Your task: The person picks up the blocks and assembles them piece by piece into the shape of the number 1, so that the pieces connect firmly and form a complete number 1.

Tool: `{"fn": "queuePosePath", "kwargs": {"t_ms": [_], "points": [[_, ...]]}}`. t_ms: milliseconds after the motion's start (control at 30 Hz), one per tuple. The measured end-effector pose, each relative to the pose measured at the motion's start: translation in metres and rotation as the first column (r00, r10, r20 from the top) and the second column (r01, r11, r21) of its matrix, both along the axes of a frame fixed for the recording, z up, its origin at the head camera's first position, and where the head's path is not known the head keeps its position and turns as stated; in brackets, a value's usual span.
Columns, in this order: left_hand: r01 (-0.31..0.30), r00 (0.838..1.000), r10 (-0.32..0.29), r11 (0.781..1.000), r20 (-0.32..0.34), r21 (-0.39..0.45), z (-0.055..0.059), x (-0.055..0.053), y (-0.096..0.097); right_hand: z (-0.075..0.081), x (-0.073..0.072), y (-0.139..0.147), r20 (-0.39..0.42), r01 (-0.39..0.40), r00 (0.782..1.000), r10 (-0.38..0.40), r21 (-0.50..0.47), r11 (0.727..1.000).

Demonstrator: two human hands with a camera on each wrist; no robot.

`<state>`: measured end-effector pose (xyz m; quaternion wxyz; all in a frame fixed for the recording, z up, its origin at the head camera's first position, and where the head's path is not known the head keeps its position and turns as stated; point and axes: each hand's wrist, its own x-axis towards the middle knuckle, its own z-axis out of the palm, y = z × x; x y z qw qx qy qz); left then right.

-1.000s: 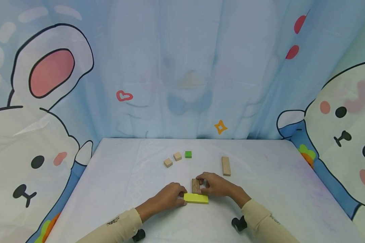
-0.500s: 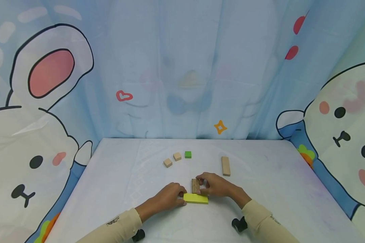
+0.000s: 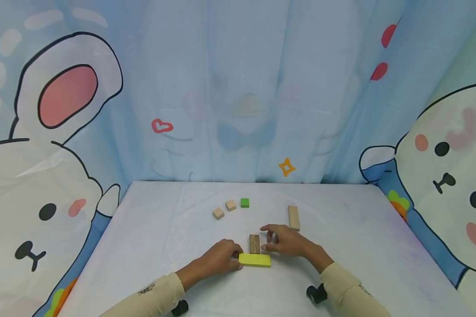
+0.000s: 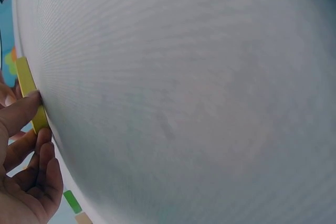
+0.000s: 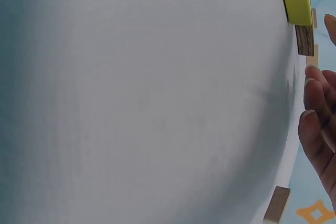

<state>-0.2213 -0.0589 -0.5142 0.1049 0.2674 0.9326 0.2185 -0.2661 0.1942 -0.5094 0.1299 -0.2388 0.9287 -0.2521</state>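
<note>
A yellow rectangular block (image 3: 255,260) lies crosswise on the table's near middle. My left hand (image 3: 221,256) pinches its left end, and the left wrist view shows the thumb on one face of the yellow block (image 4: 39,120). Directly behind it, a brown wood-grained block (image 3: 254,244) points away, its near end meeting the yellow one in this view. My right hand (image 3: 287,241) hovers just right of the brown block with thumb and index finger apart and nothing between them. In the right wrist view a gap shows between the fingers and the brown block (image 5: 305,41).
Farther back on the white table (image 3: 162,220) are a green block (image 3: 244,203) and two small pale wooden cubes, one (image 3: 231,205) beside the green block and another cube (image 3: 218,213) to its left. A long pale wooden block (image 3: 294,218) lies behind my right hand.
My right hand has let go of the brown block and shifted slightly right, its fingers parting. The left hand and both blocks stay where they were.
</note>
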Motion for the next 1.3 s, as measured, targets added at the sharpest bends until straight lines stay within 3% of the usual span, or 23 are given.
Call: {"fn": "queuePosePath", "kwargs": {"t_ms": [733, 1300], "points": [[0.005, 1.000, -0.005, 1.000, -0.010, 0.025, 0.000, 0.001, -0.001, 0.000, -0.008, 0.028, -0.062, 0.056, 0.997, -0.054, 0.026, 0.998], [0.011, 1.000, -0.011, 1.000, -0.012, 0.020, -0.003, -0.002, -0.001, -0.007, -0.024, 0.063, -0.097, 0.104, 0.990, -0.107, -0.028, 0.994]]}}
